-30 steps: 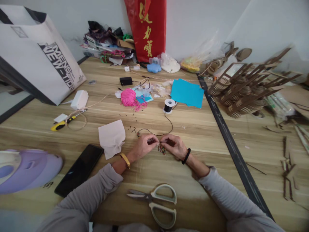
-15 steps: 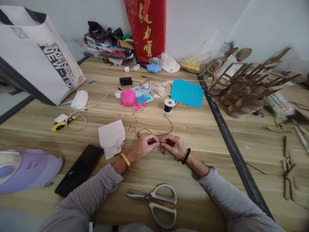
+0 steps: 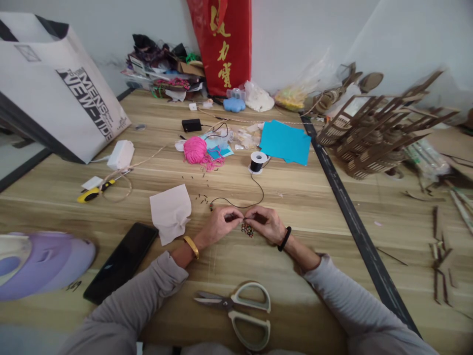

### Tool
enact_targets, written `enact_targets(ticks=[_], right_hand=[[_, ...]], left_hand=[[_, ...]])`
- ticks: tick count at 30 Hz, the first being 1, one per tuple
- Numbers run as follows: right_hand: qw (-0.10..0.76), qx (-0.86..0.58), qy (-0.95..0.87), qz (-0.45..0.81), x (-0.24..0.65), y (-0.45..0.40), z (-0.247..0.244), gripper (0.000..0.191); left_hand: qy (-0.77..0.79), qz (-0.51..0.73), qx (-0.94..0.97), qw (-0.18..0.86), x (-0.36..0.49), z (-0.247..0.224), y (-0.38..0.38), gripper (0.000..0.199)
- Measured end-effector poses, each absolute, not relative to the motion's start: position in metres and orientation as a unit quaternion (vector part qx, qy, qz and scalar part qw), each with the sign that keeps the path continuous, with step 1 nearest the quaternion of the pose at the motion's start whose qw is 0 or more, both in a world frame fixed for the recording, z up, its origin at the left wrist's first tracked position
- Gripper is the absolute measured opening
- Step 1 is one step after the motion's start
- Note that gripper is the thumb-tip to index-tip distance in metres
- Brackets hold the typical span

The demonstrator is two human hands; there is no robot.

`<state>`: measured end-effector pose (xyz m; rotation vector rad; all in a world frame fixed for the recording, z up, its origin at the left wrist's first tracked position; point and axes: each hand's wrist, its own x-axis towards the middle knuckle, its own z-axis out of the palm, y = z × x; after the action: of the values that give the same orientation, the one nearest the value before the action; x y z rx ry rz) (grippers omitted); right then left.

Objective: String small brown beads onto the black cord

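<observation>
Near the middle of the table, my left hand (image 3: pixel 222 221) and my right hand (image 3: pixel 266 222) meet at their fingertips. Both pinch the black cord (image 3: pixel 261 190), close to a small cluster of dark, multicoloured beads (image 3: pixel 247 230) just below the fingers. The cord curves away behind my hands towards a white spool (image 3: pixel 257 161) wound with black cord. Its other stretch runs to a small bead-like piece beside my left hand. The exact pinch point is too small to make out.
Open scissors (image 3: pixel 236 305) lie in front of me. A black phone (image 3: pixel 121 261) and a pale paper (image 3: pixel 171 213) are at the left. Further back are pink yarn (image 3: pixel 195 150) and blue sheets (image 3: pixel 284 142). Brown wooden models (image 3: pixel 373 133) stand at the right.
</observation>
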<state>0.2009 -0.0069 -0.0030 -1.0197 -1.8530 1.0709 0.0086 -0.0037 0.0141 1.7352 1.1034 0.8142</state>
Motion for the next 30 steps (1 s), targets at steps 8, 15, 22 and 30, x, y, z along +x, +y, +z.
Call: enact_targets(ticks=[8, 15, 22, 30], right_hand=[[0.381, -0.409, -0.719, 0.413, 0.2011, -0.0064, -0.0062, 0.021], [0.388, -0.405, -0.709, 0.427, 0.1997, -0.007, -0.0045, 0.022], [0.391, -0.396, -0.703, 0.444, 0.2008, -0.0064, -0.0046, 0.025], [0.376, -0.406, -0.734, 0.395, 0.2007, -0.0053, -0.0046, 0.029]], left_hand=[[0.448, 0.33, 0.695, 0.455, 0.0087, 0.0094, -0.0026, 0.009], [0.433, 0.34, 0.676, 0.489, 0.0096, 0.0085, -0.0021, 0.006], [0.433, 0.347, 0.661, 0.505, 0.01, 0.0089, -0.0027, 0.008], [0.431, 0.359, 0.659, 0.502, 0.0092, 0.0101, -0.0045, 0.008]])
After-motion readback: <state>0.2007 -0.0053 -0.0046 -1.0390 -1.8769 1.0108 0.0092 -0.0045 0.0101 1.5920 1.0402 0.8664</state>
